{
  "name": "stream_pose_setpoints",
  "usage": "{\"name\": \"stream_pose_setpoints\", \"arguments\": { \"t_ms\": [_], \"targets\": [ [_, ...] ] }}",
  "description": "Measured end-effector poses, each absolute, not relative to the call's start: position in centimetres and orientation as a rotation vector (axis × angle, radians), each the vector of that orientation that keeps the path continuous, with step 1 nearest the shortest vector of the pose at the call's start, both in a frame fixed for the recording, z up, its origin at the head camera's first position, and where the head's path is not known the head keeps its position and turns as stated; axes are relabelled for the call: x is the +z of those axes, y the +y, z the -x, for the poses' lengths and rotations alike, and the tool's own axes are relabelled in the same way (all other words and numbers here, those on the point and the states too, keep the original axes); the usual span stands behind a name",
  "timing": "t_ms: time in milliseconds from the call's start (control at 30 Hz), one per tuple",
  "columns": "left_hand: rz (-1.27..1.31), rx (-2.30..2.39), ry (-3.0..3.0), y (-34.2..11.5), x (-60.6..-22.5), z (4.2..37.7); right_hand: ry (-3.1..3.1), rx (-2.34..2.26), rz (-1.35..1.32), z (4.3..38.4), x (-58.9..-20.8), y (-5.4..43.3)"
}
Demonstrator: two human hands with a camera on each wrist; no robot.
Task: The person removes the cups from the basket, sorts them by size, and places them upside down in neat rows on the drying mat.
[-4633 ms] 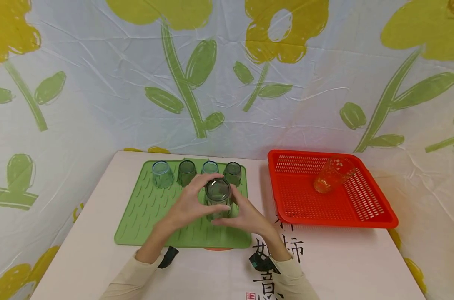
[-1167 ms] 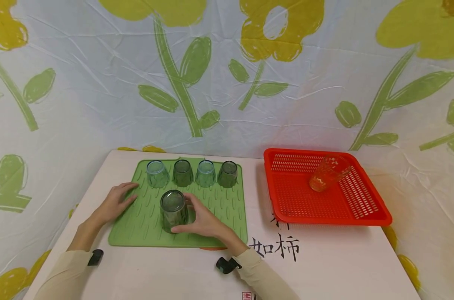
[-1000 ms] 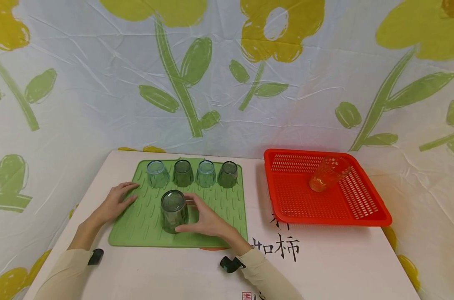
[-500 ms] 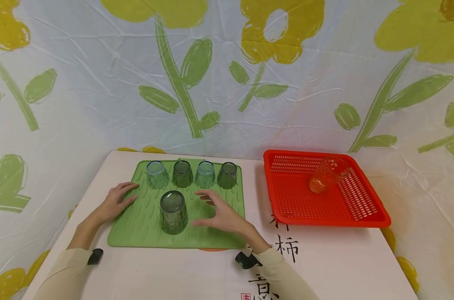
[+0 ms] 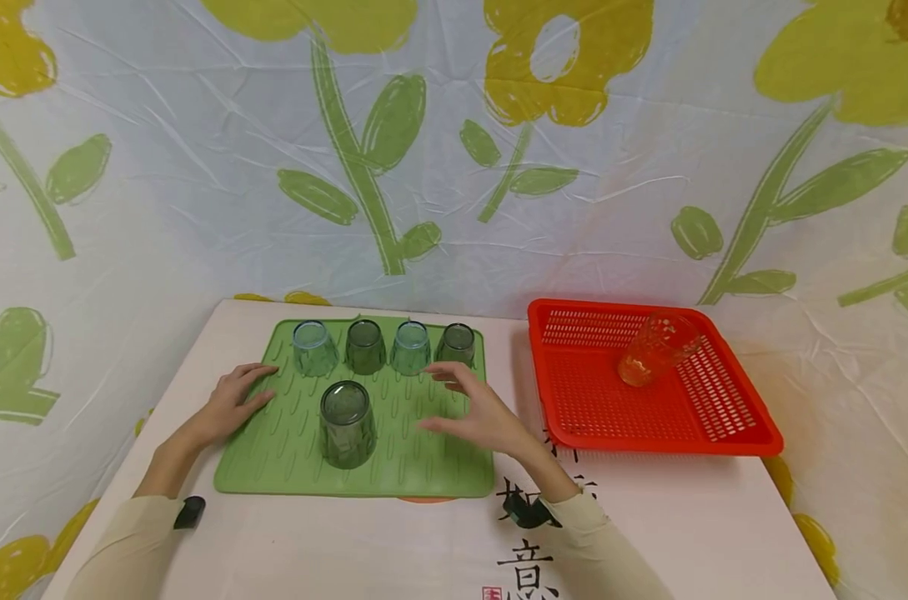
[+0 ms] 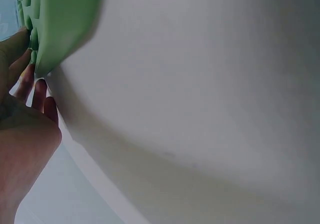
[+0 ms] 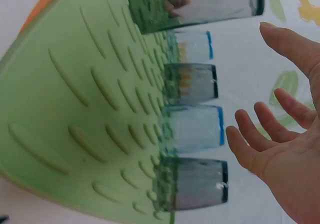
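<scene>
A large grey-green drinking glass [image 5: 348, 425] stands upside down on the green drying mat [image 5: 423, 467], left of its middle. My right hand [image 5: 476, 412] hovers over the mat's right side, thumb and fingers spread and holding nothing. In the right wrist view, that hand [image 7: 290, 139] is apart from the large glass [image 7: 210, 4] and the row of smaller ones. My left hand [image 5: 232, 406] rests at the mat's left edge, fingertips at its rim. Along the back stand a blue glass [image 5: 315, 350], a grey glass [image 5: 365, 348], another blue glass [image 5: 411, 350] and another grey glass [image 5: 457, 343].
To the right of the mat is a red plastic basket [image 5: 589, 400]. A clear patterned glass [image 5: 656, 350] leans inside it against the wall. The pale table [image 5: 348, 550] carries black lettering [image 5: 524, 567], and a flowered cloth [image 5: 611, 208] hangs behind.
Earlier both hands held the large glass over the mat; it then stood further left. The right hand has let go and drawn away rightward, while the left moved to the mat's left edge.
</scene>
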State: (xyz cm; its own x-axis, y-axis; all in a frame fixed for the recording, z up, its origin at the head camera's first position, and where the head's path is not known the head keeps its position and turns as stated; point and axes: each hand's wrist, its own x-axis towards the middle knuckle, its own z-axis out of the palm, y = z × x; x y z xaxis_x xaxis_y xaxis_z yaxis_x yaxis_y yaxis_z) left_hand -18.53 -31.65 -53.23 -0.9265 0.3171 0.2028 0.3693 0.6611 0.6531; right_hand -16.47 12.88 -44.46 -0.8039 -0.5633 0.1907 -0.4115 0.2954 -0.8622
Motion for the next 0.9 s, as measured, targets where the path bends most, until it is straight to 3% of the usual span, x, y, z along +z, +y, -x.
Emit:
{"name": "stream_pose_setpoints", "arguments": {
  "t_ms": [900],
  "targets": [
    [0.502, -1.161, -2.893, -31.7, -52.7, 18.6, 2.597, -1.704, 0.573, 18.2, -40.6, 23.6]
  ]
}}
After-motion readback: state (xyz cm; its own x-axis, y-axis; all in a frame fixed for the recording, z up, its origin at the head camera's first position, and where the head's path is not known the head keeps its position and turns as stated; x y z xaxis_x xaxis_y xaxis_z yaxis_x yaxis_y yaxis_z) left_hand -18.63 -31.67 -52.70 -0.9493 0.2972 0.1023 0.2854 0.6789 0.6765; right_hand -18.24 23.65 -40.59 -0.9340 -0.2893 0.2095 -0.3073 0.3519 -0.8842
